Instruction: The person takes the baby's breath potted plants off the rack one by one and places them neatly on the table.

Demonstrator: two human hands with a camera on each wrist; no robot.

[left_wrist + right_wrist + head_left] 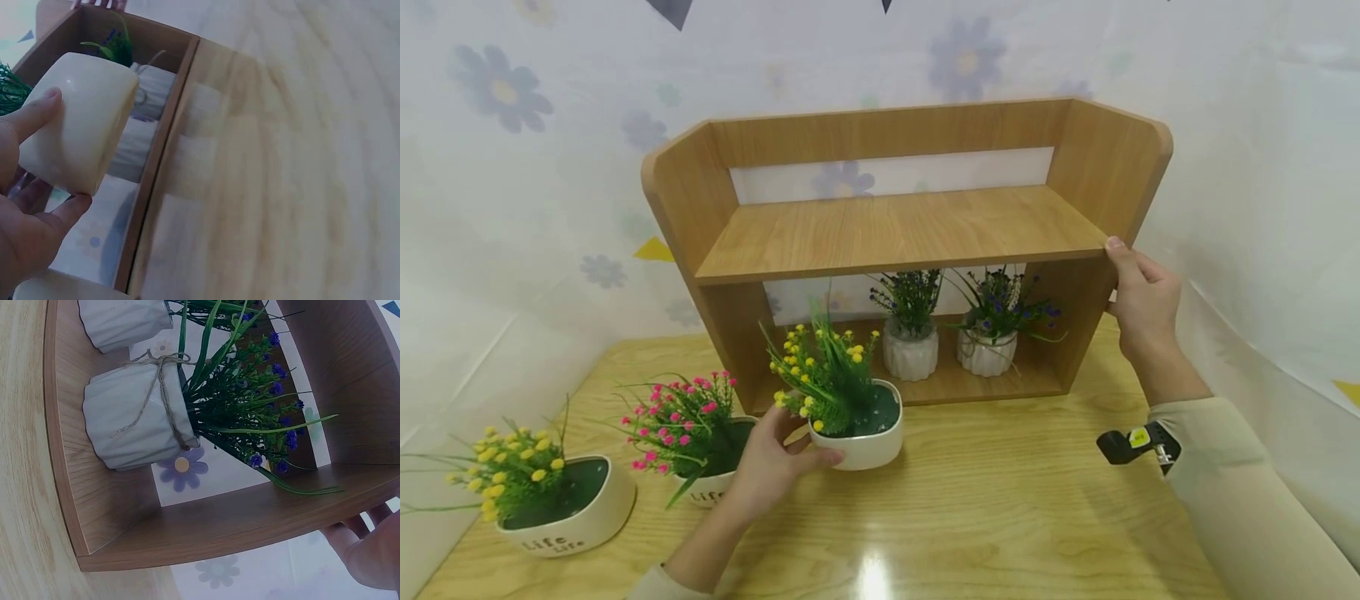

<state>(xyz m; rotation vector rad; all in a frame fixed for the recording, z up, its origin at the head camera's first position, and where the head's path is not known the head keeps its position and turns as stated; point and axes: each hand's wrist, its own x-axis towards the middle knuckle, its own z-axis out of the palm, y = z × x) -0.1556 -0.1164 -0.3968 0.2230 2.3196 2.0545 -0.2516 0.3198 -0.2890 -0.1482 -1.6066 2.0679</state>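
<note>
My left hand (772,461) holds a white oval flowerpot (871,451) with yellow artificial flowers (827,367), in front of the shelf's lower level. In the left wrist view, thumb and fingers grip the smooth white pot (81,115), which is lifted and tilted. My right hand (1152,308) grips the right side of a wooden two-level shelf (895,237), its thumb at the upper board's front corner. Two ribbed white pots with purple flowers stand on the lower level, one pot (912,350) near the middle and another pot (134,419), tied with twine, nearer the right side.
On the table (1000,500) at the left stand two more white oval pots lettered "Life": a pink-flowered pot (700,492) partly behind my left forearm, and a yellow-flowered pot (602,521) farther left. A flower-patterned white sheet (587,192) hangs behind the shelf.
</note>
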